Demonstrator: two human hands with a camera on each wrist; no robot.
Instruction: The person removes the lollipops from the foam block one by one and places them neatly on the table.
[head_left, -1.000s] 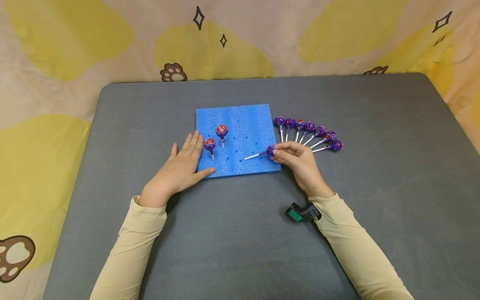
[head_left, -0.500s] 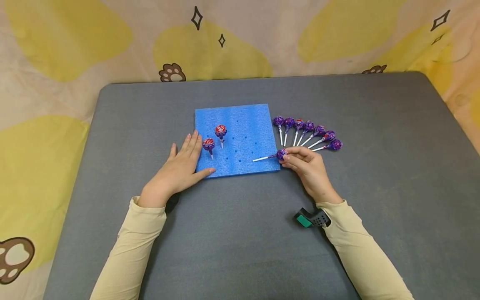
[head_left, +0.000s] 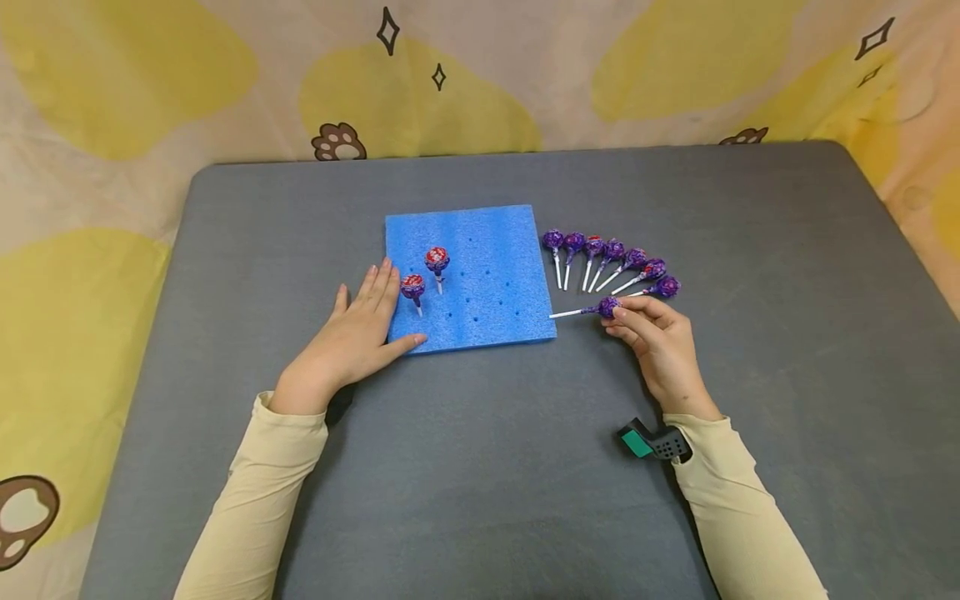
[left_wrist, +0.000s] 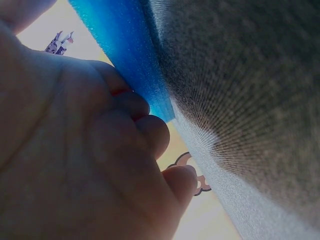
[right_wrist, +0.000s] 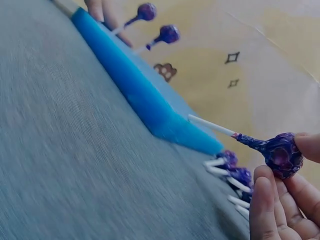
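Observation:
My right hand pinches a purple-wrapped lollipop by its candy head. Its white stick points left, the tip overlapping the right edge of a blue foam board in the head view. In the right wrist view, thumb and fingertips hold the wrapped head. My left hand lies flat with straight fingers along the board's left edge, thumb over the front left corner. Two lollipops, one farther back and one nearer the hand, stand upright in the board. Several small holes dot its surface.
A fan of several purple lollipops lies on the grey table right of the board, sticks toward the person. The right hand is just in front of this fan. A patterned yellow and cream cloth hangs behind the table.
My right hand has moved right and slightly toward the person with the lollipop, whose stick has gone from over the board to its right edge. The left hand stays on the board.

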